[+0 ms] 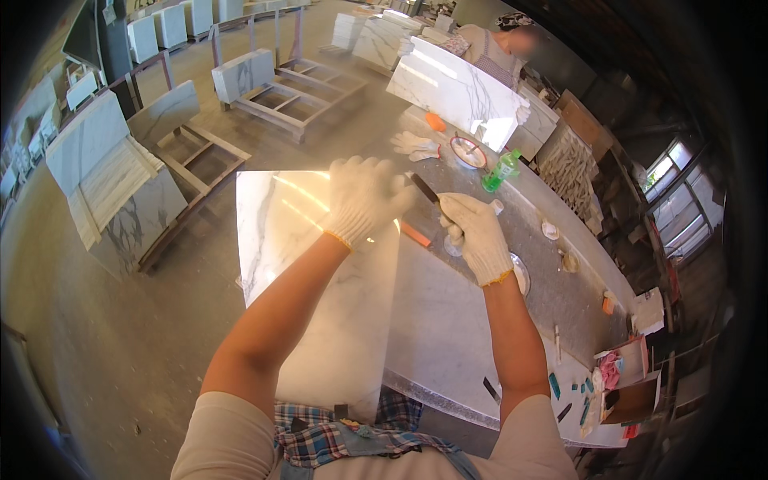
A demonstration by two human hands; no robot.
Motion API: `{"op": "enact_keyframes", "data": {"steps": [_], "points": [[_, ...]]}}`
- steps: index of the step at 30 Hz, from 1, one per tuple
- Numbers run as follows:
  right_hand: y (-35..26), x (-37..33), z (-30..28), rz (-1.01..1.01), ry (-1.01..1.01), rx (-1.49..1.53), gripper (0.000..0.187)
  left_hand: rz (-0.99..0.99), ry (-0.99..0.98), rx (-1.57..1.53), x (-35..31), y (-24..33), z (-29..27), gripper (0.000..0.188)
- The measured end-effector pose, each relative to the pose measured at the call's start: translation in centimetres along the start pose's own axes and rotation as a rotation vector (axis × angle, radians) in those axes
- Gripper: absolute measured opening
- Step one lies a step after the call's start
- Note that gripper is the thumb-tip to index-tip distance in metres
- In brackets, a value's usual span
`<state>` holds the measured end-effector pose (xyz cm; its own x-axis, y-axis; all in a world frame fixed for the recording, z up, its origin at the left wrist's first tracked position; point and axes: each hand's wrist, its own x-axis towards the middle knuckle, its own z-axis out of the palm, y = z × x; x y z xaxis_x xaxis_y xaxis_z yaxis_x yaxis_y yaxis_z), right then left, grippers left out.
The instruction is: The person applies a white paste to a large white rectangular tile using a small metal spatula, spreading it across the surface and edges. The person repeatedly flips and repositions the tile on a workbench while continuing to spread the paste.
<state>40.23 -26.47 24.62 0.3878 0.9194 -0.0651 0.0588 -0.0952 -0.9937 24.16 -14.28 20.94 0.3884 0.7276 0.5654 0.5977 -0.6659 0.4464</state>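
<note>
A white, grey-veined marble slab [320, 312] extends from my waist toward the far side, lights gleaming off its polished face. My left hand [364, 196], in a white knit glove, closes over its far right corner; the fingertips are slightly blurred and partly hidden. Beside that corner, my gloved right hand [478, 232] grips a narrow, dark, flat blade-like tool [424, 187], whose tip points toward my left hand. Under the slab's right edge an orange-red stick [416, 234] lies on the grey worktop [448, 308].
A green bottle [502, 171], a ring-shaped dish [468, 152] and loose gloves [416, 146] occupy the bench's far part. Behind it, a person [488, 56] stands by another marble slab [460, 90]. Wooden racks [296, 100] and stacked slabs [120, 188] stand left. Small tools [554, 386] lie front right.
</note>
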Motion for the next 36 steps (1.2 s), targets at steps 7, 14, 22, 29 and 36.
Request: {"op": "enact_keyframes", "data": {"steps": [7, 14, 22, 29, 36], "points": [[-0.4, -0.5, 0.0, -0.022, -0.006, 0.015, 0.025, 0.037, 0.101, -0.047, -0.3, -0.3, 0.3, 0.029], [4.4, -3.3, -4.9, 0.015, 0.168, 0.127, 0.026, 0.147, 0.158, 0.029, -0.4, -0.6, 0.7, 0.037], [13.5, -7.1, -15.3, 0.156, 0.582, 0.033, 0.017, 0.188, 0.212, 0.033, -1.2, 0.0, 0.2, 0.034], [19.7, -6.2, -22.7, 0.257, 0.829, 0.094, 0.015, 0.152, 0.198, 0.023, -5.0, -1.4, -0.3, 0.056], [25.4, -4.1, -27.4, 0.151, 0.628, -0.623, 0.022, 0.037, 0.298, 0.179, -13.5, -8.1, 0.7, 0.059]]}}
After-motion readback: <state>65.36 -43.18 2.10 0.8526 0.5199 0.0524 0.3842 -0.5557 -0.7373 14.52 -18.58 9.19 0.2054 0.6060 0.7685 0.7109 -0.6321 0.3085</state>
